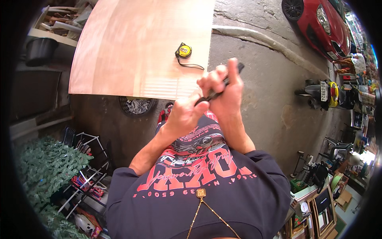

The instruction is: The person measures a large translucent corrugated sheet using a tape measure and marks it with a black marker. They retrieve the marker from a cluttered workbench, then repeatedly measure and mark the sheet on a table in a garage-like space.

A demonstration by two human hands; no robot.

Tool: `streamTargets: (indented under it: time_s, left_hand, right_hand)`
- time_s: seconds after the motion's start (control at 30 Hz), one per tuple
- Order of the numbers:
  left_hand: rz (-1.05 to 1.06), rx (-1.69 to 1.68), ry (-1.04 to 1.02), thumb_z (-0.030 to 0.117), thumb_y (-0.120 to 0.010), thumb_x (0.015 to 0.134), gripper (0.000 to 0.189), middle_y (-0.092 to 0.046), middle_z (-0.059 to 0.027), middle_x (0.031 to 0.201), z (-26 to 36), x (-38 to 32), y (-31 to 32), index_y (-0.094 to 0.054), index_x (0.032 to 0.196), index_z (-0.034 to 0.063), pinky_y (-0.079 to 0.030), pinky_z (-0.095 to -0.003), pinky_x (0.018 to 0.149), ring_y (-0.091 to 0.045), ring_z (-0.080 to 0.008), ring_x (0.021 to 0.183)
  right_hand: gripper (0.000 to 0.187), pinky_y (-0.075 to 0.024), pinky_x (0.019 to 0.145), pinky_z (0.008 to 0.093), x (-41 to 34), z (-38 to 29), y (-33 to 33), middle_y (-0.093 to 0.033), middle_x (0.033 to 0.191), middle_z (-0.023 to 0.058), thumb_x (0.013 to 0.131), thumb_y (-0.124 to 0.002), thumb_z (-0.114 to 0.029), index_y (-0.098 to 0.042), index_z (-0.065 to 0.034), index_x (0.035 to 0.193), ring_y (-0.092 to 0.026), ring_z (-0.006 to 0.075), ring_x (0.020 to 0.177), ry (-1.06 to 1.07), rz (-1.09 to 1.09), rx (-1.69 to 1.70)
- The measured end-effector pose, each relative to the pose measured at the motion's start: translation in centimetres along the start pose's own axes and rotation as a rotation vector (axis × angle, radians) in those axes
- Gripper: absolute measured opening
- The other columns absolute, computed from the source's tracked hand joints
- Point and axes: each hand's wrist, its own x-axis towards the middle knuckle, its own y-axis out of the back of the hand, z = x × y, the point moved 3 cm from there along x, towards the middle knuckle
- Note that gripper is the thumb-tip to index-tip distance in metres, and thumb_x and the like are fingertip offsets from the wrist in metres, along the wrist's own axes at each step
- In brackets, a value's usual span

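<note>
A slim black hand tool (213, 95) is held in front of my body, near the right front corner of a pale plywood sheet (119, 53). My left hand (185, 112) pinches its lower end. Higher up, my right hand (228, 89) has its fingers curled around the tool, with one digit pointing forward. Fingers cover much of the tool and blur hides its exact kind. On the sheet beyond my hands lies a yellow and black tape measure (183, 50) with a black wrist strap (191, 65).
Under the sheet's near edge stands a round black tub (138, 105) with crumpled material. Leafy greenery (50, 167) and a white rack (86, 176) are at left. A red car (325, 27), motorcycle (325, 92) and picture frames (322, 209) line the right, beyond the concrete floor (262, 98).
</note>
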Motion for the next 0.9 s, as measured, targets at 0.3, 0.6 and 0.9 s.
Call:
streamTargets:
  time_s: [0.3,0.6,0.9]
  left_hand:
    - [-0.074,0.042,0.028,0.043,-0.046,0.097,0.047,-0.041,-0.0054,0.053,-1.5,0.0,6.8,-0.056,0.080,0.0008,-0.033,-0.0294,0.045,-0.037,-0.0103,0.050]
    - [-0.078,0.157,-0.254,0.032,-0.061,0.091,0.033,-0.047,-0.0104,0.058,1.4,3.2,7.4,-0.055,0.081,0.0010,-0.036,-0.0328,0.046,-0.045,-0.0213,0.048]
    - [-0.113,0.198,-0.383,0.036,-0.062,0.089,0.037,-0.045,-0.0105,0.056,1.7,3.7,8.7,-0.054,0.080,0.0007,-0.036,-0.0356,0.046,-0.047,-0.0282,0.048]
  right_hand:
    - [0.052,-0.0390,0.074,0.0333,1.1,-3.4,-0.4,-0.045,0.056,0.0026,0.093,-0.044,-0.056,-0.046,-0.0118,0.066,-0.050,0.0238,0.075,0.305,-0.113,0.125]
    - [0.051,-0.0353,0.083,0.0354,-0.4,0.1,-5.0,-0.044,0.055,0.0026,0.096,-0.035,-0.054,-0.045,-0.0116,0.070,-0.046,0.0198,0.068,0.450,-0.170,0.039]
    - [0.047,-0.0360,0.086,0.0365,-0.6,2.8,-6.1,-0.045,0.065,0.0010,0.097,-0.035,-0.052,-0.041,-0.0119,0.073,-0.046,0.0163,0.066,0.555,-0.244,-0.089]
